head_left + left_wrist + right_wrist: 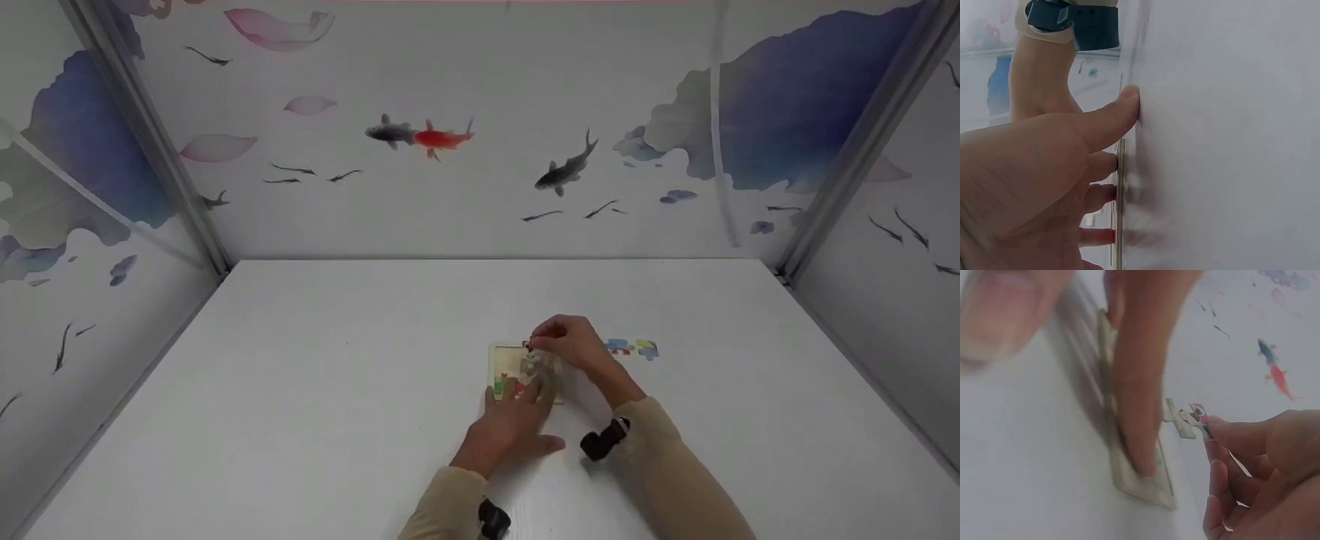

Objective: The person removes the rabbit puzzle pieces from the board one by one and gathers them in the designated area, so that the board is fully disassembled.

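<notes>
The puzzle tray [491, 367] is laid flat on the white table [300, 412], well apart from the side walls [870, 315] and from the back wall [495, 217]. To the left of it a wide stretch of bare table is seen. On its right side the room is narrower, because two loose pieces [646, 349] are placed there, just behind the right forearm.

The lower part of the tray is pressed by the left hand [514, 427]; its fingers are straight and spread, and its thumb is held apart, off the tray. By the right hand [574, 343], above the upper right edge of the tray, a puzzle piece [1200, 415] is pinched between thumb and fingertips; the other fingers are bent.

In the tray some fitted pieces [533, 363] are seen, while the bare bottom is shown at the upper left. What lies beneath the left hand is hidden. Whether the pinched piece is touching the pale piece [1180, 418] beside it cannot be told. In the right wrist view the left fingers are blurred and cut off by the top; in the left wrist view the tray is seen only edge-on.
</notes>
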`<act>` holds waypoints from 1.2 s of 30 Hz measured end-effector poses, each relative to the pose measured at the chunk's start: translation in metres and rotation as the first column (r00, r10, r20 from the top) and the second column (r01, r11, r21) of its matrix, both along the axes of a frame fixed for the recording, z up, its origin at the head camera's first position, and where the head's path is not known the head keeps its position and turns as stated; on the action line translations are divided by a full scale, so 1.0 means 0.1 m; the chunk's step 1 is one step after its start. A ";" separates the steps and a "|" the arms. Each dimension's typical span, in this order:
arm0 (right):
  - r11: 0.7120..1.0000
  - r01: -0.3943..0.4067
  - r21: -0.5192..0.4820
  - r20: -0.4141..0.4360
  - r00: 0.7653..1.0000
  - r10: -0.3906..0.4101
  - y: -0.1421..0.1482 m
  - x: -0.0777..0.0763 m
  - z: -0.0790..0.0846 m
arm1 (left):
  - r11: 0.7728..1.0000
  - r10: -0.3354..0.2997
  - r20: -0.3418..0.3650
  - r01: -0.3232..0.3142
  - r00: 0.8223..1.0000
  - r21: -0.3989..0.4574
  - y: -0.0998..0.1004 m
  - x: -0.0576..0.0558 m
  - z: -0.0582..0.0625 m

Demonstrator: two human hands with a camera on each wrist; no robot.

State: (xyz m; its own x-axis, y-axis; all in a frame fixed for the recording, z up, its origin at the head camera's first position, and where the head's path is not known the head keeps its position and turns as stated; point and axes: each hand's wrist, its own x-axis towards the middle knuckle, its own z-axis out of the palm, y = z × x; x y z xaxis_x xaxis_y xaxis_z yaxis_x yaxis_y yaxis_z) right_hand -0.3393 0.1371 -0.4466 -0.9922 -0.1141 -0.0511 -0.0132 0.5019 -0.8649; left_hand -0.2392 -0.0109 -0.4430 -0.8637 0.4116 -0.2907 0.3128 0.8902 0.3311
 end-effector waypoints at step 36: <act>0.962 0.103 0.253 0.204 0.966 -0.157 1.26 0.05 0.04 | 0.998 -0.029 0.023 0.028 0.999 0.050 -0.03 -0.01 0.05</act>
State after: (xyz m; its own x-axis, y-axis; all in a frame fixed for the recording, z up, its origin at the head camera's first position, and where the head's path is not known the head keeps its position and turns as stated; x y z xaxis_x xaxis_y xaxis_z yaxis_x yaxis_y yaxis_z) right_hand -0.3348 0.2631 -0.4427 -0.9584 0.0575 -0.2794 0.2429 0.6780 -0.6937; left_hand -0.2400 -0.0140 -0.4384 -0.8447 0.4504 -0.2893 0.3294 0.8634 0.3822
